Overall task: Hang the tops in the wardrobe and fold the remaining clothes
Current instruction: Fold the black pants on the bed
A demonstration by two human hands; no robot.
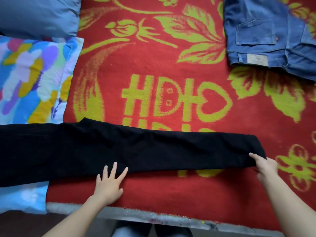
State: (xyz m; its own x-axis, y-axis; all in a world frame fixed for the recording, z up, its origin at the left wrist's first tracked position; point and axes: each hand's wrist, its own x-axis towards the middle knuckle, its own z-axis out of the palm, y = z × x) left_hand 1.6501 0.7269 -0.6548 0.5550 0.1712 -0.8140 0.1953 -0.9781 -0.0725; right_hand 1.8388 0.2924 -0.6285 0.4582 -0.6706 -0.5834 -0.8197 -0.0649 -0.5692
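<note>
A pair of black trousers [119,149] lies stretched flat from left to right across the red blanket [153,74], legs together. My left hand [109,182] lies flat with spread fingers, its fingertips on the near edge of the trousers around the middle. My right hand [264,165] pinches the leg end of the trousers at the right, thumb on top and fingers tucked under the cloth. Folded blue jeans [266,35] lie at the far right of the bed.
A blue pillow [37,14] and a multicoloured pillow [30,77] lie at the left. A light blue cloth [24,197] lies under the trousers' left end. The bed's near edge [153,218] runs along the bottom of the view.
</note>
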